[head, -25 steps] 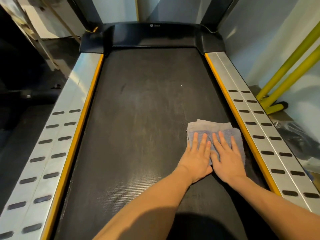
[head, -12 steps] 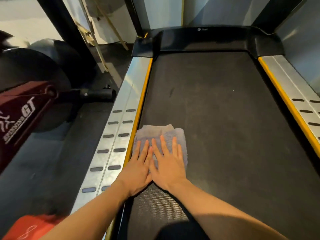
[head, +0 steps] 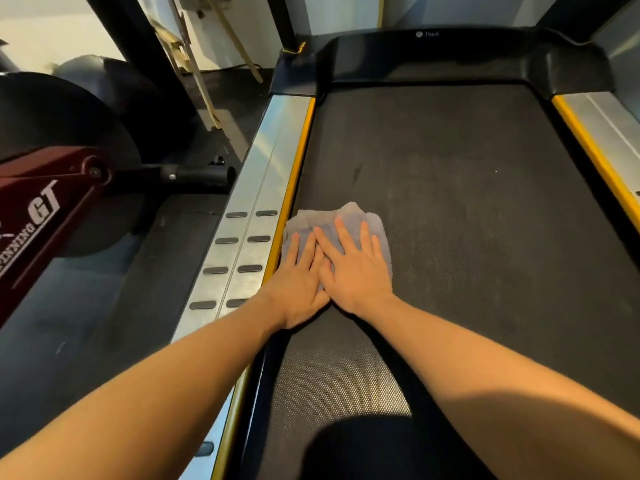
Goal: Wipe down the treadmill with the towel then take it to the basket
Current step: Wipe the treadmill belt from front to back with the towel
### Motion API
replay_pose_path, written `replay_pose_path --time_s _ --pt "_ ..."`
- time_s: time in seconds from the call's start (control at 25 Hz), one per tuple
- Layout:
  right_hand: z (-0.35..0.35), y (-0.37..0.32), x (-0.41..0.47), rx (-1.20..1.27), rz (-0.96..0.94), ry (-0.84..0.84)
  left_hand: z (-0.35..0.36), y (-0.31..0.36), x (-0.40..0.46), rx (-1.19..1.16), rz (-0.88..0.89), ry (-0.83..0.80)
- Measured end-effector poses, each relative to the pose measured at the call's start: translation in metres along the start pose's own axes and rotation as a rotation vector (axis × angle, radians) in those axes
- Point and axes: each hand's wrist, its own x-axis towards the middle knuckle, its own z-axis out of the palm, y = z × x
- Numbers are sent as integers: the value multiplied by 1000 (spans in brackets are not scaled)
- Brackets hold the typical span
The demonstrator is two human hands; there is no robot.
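A folded grey towel (head: 341, 218) lies flat on the treadmill's black belt (head: 467, 209), against its left edge beside the yellow strip. My left hand (head: 299, 280) and my right hand (head: 353, 268) press down on the towel side by side, palms flat, fingers spread and pointing toward the treadmill's front. The hands cover most of the towel; only its far edge and right side show. No basket is in view.
A silver side rail (head: 242, 237) with dark grip slots runs along the belt's left; another rail (head: 609, 133) runs on the right. The black motor cover (head: 433, 57) closes the far end. A red and black spin bike (head: 52, 188) stands on the floor to the left.
Both hands slid the towel from the belt's right side across to its left edge, then a little further toward the front. My view swung left, bringing the spin bike into sight.
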Motion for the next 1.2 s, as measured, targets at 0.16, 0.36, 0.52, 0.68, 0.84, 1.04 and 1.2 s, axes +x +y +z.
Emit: replay_pose_path --time_s 0.16,0.36,0.52,0.68,0.84,1.04,1.2 --pt "-12 25 51 -7 8 -51 -6 -17 50 -104 -52 -60" --pt "-24 40 82 13 8 -116 -20 -24 88 -125 -113 -184" --pt "-29 45 90 -27 20 -188 -24 -22 99 -99 -124 -244" --pt "-39 56 84 -18 37 -240 -24 -15 104 -103 -125 -252" --pt "-52 73 78 -44 54 -313 -12 -13 116 -158 -196 -241" --pt "-62 92 64 -171 54 -309 -18 9 126 -287 -224 -281" --pt "-82 155 35 -222 140 -320 -36 78 159 -333 -104 -253"
